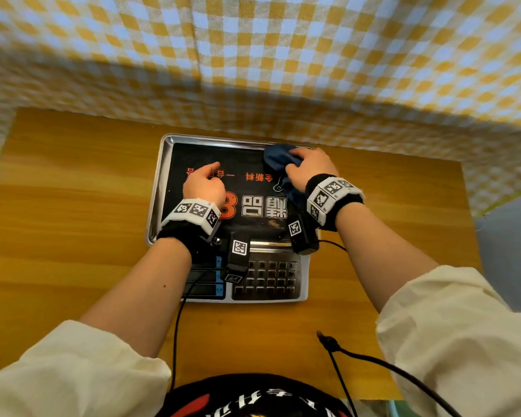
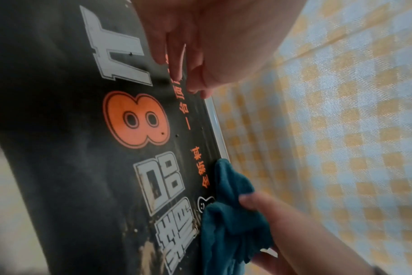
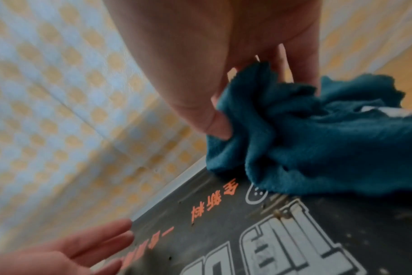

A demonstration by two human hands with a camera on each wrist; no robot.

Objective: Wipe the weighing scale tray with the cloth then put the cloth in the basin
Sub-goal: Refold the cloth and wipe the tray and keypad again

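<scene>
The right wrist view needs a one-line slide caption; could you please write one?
Right hand bunches a teal cloth on the printed scale tray near its far rim, left hand resting alongside.

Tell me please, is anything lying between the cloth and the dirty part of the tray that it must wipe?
Nothing visible does. The right hand holds the cloth on the tray at its far right corner; the left hand rests on the left part.

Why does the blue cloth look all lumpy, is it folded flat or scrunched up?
Scrunched up. The cloth bunches in wrinkled folds under the right hand, on the tray.
</scene>
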